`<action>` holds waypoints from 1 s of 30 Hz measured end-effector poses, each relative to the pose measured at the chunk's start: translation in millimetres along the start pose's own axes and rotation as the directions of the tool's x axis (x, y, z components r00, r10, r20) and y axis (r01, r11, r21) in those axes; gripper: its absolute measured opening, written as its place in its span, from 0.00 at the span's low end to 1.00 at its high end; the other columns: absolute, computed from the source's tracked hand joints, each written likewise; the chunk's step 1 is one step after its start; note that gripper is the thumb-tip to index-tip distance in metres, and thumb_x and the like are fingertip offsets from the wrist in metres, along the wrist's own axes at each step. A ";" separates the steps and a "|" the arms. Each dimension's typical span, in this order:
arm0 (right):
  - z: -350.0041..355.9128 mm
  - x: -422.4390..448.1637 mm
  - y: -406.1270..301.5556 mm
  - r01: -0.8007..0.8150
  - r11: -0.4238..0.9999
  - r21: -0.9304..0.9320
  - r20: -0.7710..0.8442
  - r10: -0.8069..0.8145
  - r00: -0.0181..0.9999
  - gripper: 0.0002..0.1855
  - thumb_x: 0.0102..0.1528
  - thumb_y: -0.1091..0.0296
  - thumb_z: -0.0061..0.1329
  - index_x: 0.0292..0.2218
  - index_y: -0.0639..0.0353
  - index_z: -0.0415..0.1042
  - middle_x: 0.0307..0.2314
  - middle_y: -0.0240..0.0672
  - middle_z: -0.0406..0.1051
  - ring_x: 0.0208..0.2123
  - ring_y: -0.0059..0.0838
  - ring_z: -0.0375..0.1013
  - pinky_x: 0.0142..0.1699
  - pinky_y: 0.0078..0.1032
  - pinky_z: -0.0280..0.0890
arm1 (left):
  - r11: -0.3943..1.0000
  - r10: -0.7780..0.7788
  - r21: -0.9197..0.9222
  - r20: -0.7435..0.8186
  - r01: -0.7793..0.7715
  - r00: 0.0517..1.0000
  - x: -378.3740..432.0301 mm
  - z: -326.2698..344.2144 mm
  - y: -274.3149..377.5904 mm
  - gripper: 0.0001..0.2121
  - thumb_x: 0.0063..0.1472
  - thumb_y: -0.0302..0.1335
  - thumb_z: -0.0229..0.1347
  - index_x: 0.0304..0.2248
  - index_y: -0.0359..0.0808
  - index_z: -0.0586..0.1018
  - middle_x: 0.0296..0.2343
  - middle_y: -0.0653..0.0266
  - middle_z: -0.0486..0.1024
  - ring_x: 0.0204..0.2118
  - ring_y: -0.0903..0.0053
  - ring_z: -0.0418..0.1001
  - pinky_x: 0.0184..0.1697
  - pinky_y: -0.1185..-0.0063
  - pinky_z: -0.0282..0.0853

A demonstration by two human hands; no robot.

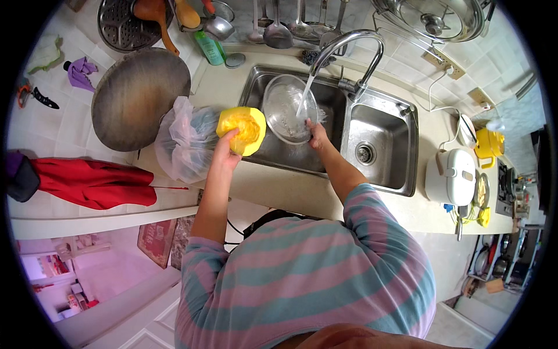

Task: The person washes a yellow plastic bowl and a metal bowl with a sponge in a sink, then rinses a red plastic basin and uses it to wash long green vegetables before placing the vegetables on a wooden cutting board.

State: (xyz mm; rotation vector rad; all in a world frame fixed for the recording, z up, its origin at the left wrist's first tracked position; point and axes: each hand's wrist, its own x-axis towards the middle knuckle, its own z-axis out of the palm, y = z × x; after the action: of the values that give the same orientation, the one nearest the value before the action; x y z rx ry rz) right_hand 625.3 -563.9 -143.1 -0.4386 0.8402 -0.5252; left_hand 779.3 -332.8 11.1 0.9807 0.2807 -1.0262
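Observation:
My left hand (227, 152) grips a piece of peeled yellow pumpkin (253, 131), its hollow, fibrous inside facing up, at the left rim of the sink. With my right hand (317, 134) I hold the near right edge of a round metal basin (285, 111), tilted in the larger sink bowl (322, 159). Water (305, 94) runs into the basin from the curved chrome faucet (379, 43). Just left of the pumpkin, a translucent plastic bag (185, 144) rests on the counter; its contents are hard to make out.
A round wooden cutting board (139, 100) leans against the left wall, above a hanging red apron (96, 181). The smaller sink bowl (383, 144) lies to the right, then a white rice cooker (451, 176) and a yellow pot (488, 144). Ladles (277, 35) hang behind the faucet.

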 end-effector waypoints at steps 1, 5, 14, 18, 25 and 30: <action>6.9 2.3 -6.7 0.086 0.994 -0.064 -0.012 -0.087 0.996 0.16 0.49 0.66 0.46 0.40 0.58 0.62 0.33 0.37 0.66 0.34 0.32 0.65 0.38 0.36 0.61 | 1.000 0.001 0.003 0.000 -0.001 1.000 -1.4 1.2 -0.1 0.18 0.46 0.23 0.54 0.39 0.35 0.66 0.35 0.63 0.68 0.39 0.72 0.67 0.40 0.74 0.65; 21.2 20.7 -47.2 0.478 0.639 -0.603 0.070 -0.554 0.829 0.11 0.48 0.64 0.47 0.29 0.62 0.70 0.17 0.27 0.66 0.22 0.23 0.64 0.29 0.24 0.60 | 1.000 -0.001 0.012 -0.004 0.001 1.000 -6.0 2.6 2.3 0.18 0.46 0.23 0.53 0.39 0.35 0.66 0.35 0.63 0.68 0.38 0.72 0.67 0.41 0.74 0.65; 33.8 37.4 -170.1 0.113 -0.064 -0.992 0.127 -0.302 0.945 0.24 0.41 0.63 0.49 0.42 0.54 0.63 0.33 0.38 0.64 0.26 0.29 0.67 0.30 0.28 0.61 | 1.000 0.007 -0.004 0.005 -0.007 1.000 -8.9 -8.3 -3.2 0.17 0.47 0.24 0.53 0.39 0.35 0.66 0.36 0.62 0.68 0.39 0.71 0.67 0.42 0.73 0.64; 42.8 43.6 -185.8 0.124 0.266 -0.956 0.088 -0.144 0.986 0.30 0.38 0.67 0.50 0.45 0.52 0.58 0.40 0.33 0.58 0.26 0.29 0.66 0.28 0.27 0.61 | 1.000 -0.021 0.017 -0.006 0.021 1.000 -4.4 -11.8 -4.2 0.17 0.47 0.23 0.53 0.40 0.34 0.66 0.36 0.61 0.68 0.39 0.70 0.67 0.42 0.73 0.64; 37.7 66.8 -198.7 0.083 0.464 -0.882 0.015 -0.148 0.989 0.29 0.38 0.68 0.48 0.45 0.54 0.57 0.36 0.24 0.59 0.21 0.27 0.63 0.21 0.26 0.59 | 0.997 -0.012 0.070 -0.009 0.013 1.000 -5.0 -6.7 -3.6 0.17 0.49 0.26 0.52 0.40 0.34 0.66 0.37 0.60 0.68 0.40 0.69 0.67 0.42 0.71 0.63; 43.5 44.8 -203.9 0.078 0.348 -0.934 -0.011 -0.248 0.969 0.37 0.43 0.70 0.40 0.54 0.46 0.42 0.21 0.30 0.61 0.14 0.26 0.59 0.14 0.23 0.54 | 1.000 0.022 0.009 0.037 -0.023 0.999 -9.0 -13.9 -3.5 0.17 0.47 0.24 0.53 0.39 0.35 0.67 0.36 0.62 0.68 0.39 0.72 0.67 0.42 0.74 0.64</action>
State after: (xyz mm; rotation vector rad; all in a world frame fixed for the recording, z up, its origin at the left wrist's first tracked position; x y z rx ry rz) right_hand 631.2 -744.4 -29.6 -1.6086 1.2215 -0.1932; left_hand 774.9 -317.1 6.9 0.9701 0.2337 -1.0250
